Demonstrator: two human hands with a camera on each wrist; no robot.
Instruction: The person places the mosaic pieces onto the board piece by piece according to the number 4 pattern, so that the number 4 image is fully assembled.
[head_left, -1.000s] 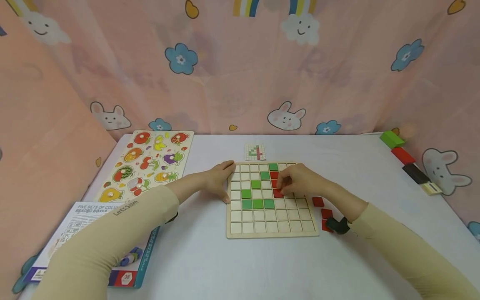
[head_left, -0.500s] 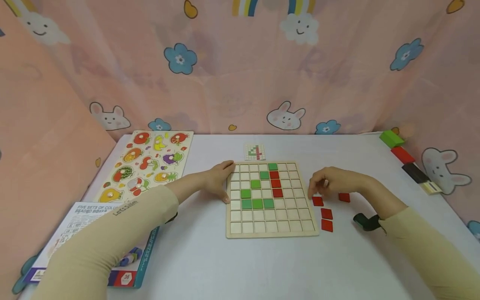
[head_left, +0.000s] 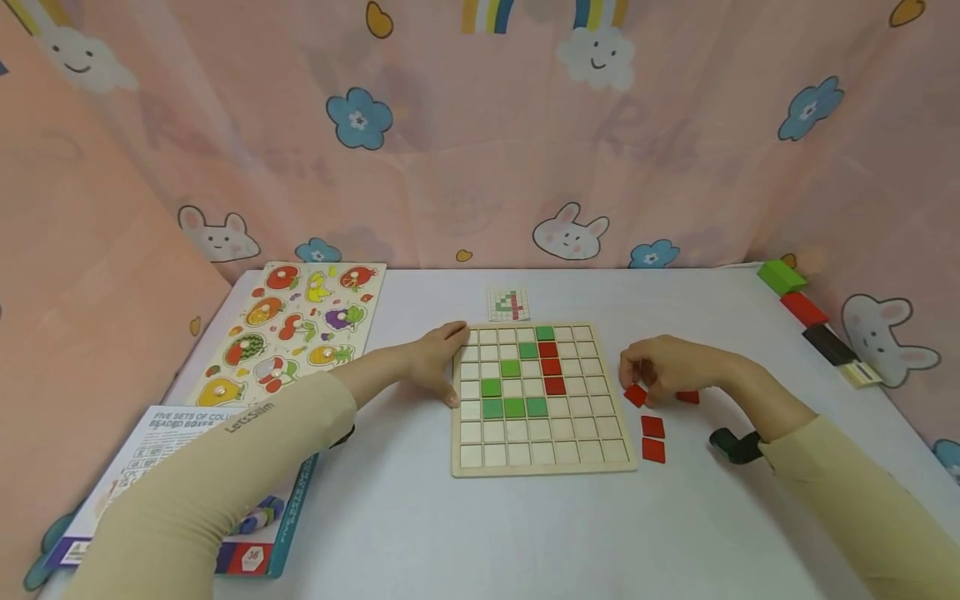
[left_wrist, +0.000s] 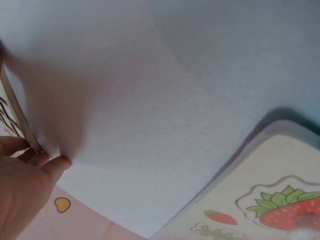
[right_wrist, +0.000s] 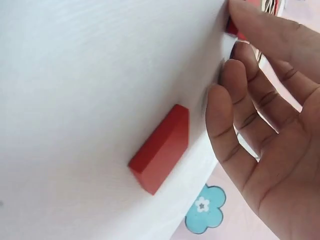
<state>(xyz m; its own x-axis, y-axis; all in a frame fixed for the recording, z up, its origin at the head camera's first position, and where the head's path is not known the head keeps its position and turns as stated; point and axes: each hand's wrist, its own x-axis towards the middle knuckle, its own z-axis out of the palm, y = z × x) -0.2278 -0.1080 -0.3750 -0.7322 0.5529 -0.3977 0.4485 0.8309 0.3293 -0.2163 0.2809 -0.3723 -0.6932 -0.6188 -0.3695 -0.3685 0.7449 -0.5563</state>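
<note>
My left hand (head_left: 431,362) rests along the left edge of a wooden grid board (head_left: 543,467), thumb and fingers spread. In the left wrist view its fingertips touch the board's edge (left_wrist: 20,117) at a corner. Green tiles (head_left: 514,407) and a column of red tiles (head_left: 551,367) sit in the board's cells. To the right of the board, my right hand (head_left: 678,367) pinches a loose red tile (head_left: 635,396), turned cornerwise, at the table surface. Another red tile (right_wrist: 162,152) lies by that hand, and two more red tiles (head_left: 653,439) lie nearer me.
A small pattern card (head_left: 508,305) lies behind the board. Fruit puzzle board (head_left: 296,321) and a printed box (head_left: 288,525) occupy the left side. Green, red, black and pale blocks (head_left: 805,310) line the right edge, and a pink printed curtain (head_left: 435,167) stands behind.
My right hand has moved right from the board to the loose red tiles and taken hold of one, which has turned cornerwise. My left hand stays at the board's edge.
</note>
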